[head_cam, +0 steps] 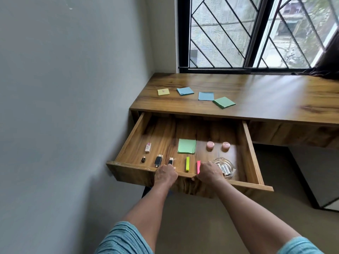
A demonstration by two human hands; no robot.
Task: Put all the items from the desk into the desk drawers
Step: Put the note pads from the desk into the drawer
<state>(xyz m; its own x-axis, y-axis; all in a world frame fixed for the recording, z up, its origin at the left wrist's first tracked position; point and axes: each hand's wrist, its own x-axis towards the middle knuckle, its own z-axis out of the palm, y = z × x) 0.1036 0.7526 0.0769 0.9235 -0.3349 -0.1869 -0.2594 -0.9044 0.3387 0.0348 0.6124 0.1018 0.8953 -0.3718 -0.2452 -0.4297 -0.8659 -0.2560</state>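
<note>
The wooden drawer (pixel 128 170) stands pulled out under the desk (pixel 266 99). My left hand (pixel 166 174) and my right hand (pixel 209 173) both grip its front edge. Inside lie a green note pad (pixel 186 146), two pink round lids (pixel 210 145), a glass ashtray (pixel 226 168) holding batteries, a yellow strip (pixel 187 163), a pink strip (pixel 198 166), an eraser (pixel 148 147) and small dark USB sticks (pixel 158 160). On the desk top lie a yellow pad (pixel 163 92), two blue pads (pixel 185 91) (pixel 206 96) and a green pad (pixel 224 102).
A grey wall (pixel 73 107) runs close along the drawer's left side. A barred window (pixel 256 33) sits behind the desk, with a dark curtain (pixel 330 57) at the right. A second drawer front (pixel 293 132) is to the right, and a white unit (pixel 328 180) stands below it.
</note>
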